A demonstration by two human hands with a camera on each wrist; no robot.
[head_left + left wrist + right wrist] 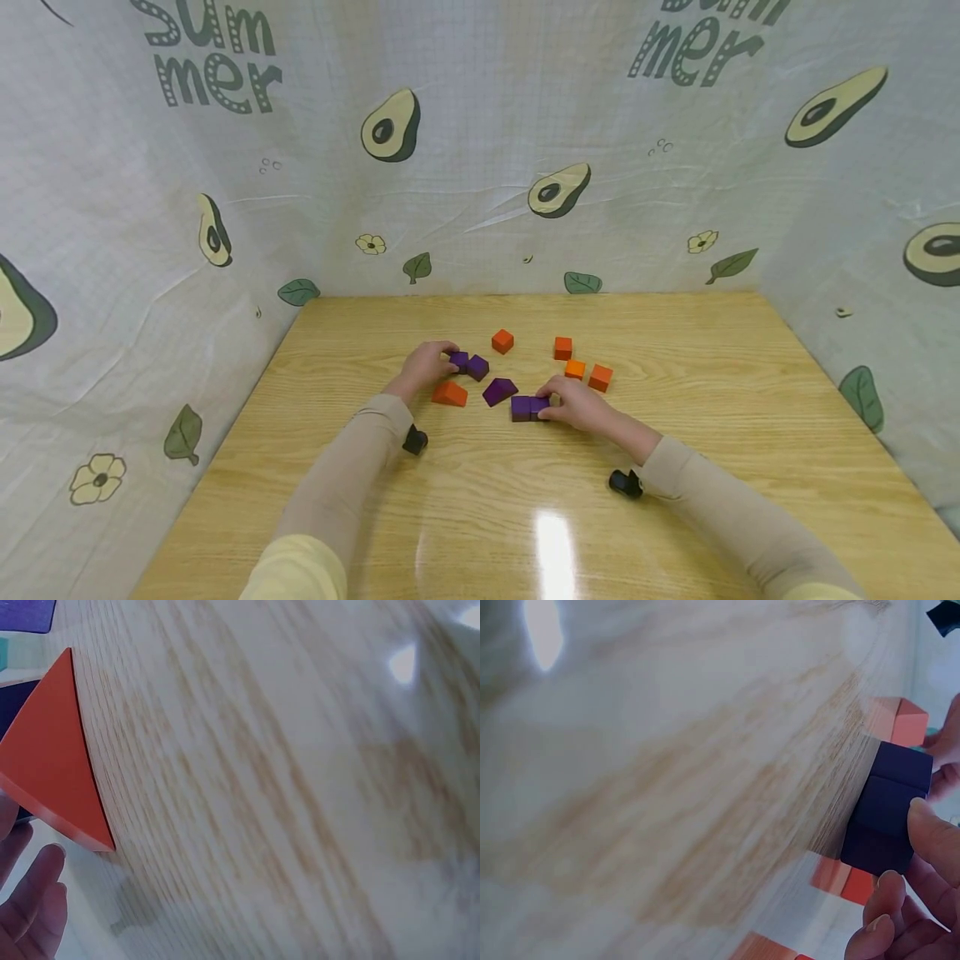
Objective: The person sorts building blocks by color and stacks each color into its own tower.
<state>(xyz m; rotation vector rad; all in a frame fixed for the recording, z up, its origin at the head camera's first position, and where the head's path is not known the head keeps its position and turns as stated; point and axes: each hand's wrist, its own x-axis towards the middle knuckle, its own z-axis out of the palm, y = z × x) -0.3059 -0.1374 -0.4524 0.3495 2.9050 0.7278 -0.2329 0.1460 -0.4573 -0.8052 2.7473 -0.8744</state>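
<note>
In the head view my left hand (427, 364) pinches a purple cube (460, 362), and a second purple cube (477, 367) lies right beside it. An orange triangular block (450, 394) lies just in front of that hand; in the left wrist view this block (56, 761) partly hides the dark cube behind it. With thumb and fingers, my right hand (577, 405) grips a purple cube (540, 407), which sits flush against another purple cube (521, 408). The right wrist view shows the thumb on the near dark cube (881, 825). Between the hands lies a purple triangular block (500, 391).
Orange cubes stand beyond the hands: one at the back (502, 341), another (563, 348) further right. Close to the right hand are a lighter orange cube (575, 369) and a redder one (601, 377). A patterned cloth (480, 225) hangs behind the wooden table (480, 517).
</note>
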